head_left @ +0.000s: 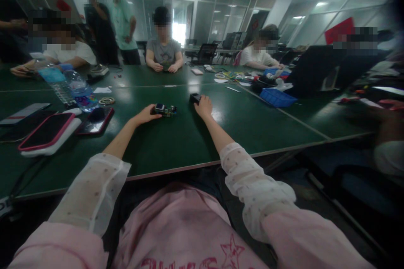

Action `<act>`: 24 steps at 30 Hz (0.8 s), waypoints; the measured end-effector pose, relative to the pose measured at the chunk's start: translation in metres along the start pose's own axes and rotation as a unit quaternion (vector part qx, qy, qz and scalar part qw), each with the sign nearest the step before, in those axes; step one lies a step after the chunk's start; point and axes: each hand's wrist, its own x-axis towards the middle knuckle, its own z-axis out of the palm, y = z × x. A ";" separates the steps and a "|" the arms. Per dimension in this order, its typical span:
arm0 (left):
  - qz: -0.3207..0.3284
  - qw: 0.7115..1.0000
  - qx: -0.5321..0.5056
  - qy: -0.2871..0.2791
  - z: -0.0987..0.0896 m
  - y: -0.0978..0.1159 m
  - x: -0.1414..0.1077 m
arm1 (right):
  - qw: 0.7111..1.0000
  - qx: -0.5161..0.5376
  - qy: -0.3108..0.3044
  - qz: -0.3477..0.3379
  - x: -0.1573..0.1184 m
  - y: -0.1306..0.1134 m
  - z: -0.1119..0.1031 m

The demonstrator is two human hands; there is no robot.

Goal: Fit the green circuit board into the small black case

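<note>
On the green tabletop (176, 134), my left hand (147, 114) grips the left end of a small circuit board (169, 112). The board carries a little screen at that end and several parts along the other. My right hand (204, 106) is closed on a small black box (195, 98), with the fingers over its right side. Board and box are apart, the box farther back and to the right. Whether either thing is lifted off the table I cannot tell.
Left of me lie several phones, one a pink-edged phone (47, 131), near two water bottles (80, 88). A coiled cable (106, 101) is beside them. A blue tray (277, 97) stands at the right, with loose wires (232, 76) behind. People sit around the table.
</note>
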 end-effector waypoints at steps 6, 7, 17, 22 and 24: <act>-0.001 1.000 0.001 0.003 -0.001 -0.002 0.001 | 1.000 0.008 0.007 0.000 0.001 0.001 0.001; -0.002 1.000 -0.002 0.004 0.000 -0.002 0.001 | 1.000 0.011 0.010 0.001 0.001 0.001 0.002; -0.001 1.000 -0.012 0.000 -0.002 0.005 -0.003 | 0.993 0.107 0.010 -0.043 0.012 -0.010 0.000; 0.004 1.000 -0.003 0.006 -0.002 0.001 -0.001 | 0.961 0.215 -0.007 -0.176 0.012 -0.034 -0.006; 0.005 1.000 -0.003 0.009 -0.002 0.000 0.000 | 0.937 0.256 -0.023 -0.236 0.006 -0.045 -0.009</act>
